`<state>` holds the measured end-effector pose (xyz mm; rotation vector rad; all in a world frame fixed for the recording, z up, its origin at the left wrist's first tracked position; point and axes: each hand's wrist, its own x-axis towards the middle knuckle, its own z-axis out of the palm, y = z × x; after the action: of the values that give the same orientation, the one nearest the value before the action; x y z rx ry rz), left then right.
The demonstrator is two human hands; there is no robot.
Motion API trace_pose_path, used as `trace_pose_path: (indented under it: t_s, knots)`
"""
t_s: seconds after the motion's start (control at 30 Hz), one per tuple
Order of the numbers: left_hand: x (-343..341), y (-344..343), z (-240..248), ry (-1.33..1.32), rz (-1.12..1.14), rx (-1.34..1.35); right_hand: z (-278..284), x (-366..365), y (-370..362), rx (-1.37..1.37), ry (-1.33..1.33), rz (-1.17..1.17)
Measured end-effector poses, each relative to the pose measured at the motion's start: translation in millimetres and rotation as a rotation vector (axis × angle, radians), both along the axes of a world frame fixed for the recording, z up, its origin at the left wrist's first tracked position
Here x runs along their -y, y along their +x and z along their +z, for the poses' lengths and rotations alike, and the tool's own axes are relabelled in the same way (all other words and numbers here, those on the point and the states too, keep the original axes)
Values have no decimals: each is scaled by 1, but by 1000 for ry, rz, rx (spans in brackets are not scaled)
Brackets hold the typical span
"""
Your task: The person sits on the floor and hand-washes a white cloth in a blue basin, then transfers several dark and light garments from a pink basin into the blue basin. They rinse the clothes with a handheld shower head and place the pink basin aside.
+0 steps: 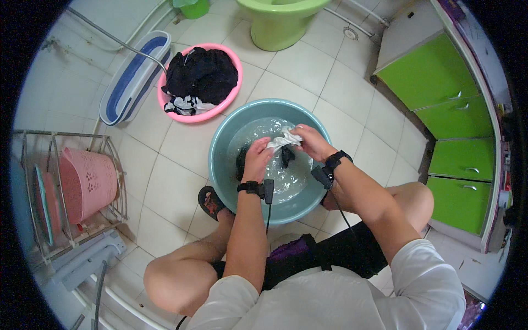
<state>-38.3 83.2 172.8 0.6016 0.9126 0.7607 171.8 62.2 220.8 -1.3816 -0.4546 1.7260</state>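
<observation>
A teal wash basin (220, 137) full of soapy water sits on the tiled floor between my knees. Over it, my left hand (257, 155) and my right hand (312, 142) both grip a wet white-and-black garment (284, 141), its pale part bunched between them and a dark part trailing into the water. Black bands with small devices and cables circle both wrists.
A pink basin (234, 91) holding dark clothes lies beyond the teal one. A blue-and-white folded tub (129, 77) leans at the left. A wire rack with a pink basket (88, 184) stands at left. A green toilet (278, 22) is at the top, green cabinets (456, 115) at right.
</observation>
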Motion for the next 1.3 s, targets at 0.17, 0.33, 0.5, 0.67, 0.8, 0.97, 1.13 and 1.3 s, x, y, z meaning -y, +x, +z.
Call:
trace_pose_path:
  t_s: [0.17, 0.33, 0.5, 0.67, 0.8, 0.97, 1.13, 1.3]
  knots:
    - [1, 10, 32, 450, 99, -435, 62, 15, 3, 28, 66, 113]
    - [-6, 6, 75, 939, 212, -744, 105, 33, -3, 21, 97, 87]
    - [-17, 7, 133, 511, 114, -188, 127, 42, -10, -108, 136, -22]
    - [-32, -9, 199, 609, -150, -184, 143, 44, -14, -195, 163, -12]
    - [-30, -26, 242, 643, -226, -106, 153, 41, -13, -157, 234, 9]
    - [-34, -40, 260, 660, -222, -206, 158, 41, -10, 8, 399, -25]
    - [-28, -41, 251, 801, -209, -455, 161, 43, -12, 57, 439, 13]
    - [-10, -35, 247, 528, -177, -432, 170, 45, -23, 89, 487, 39]
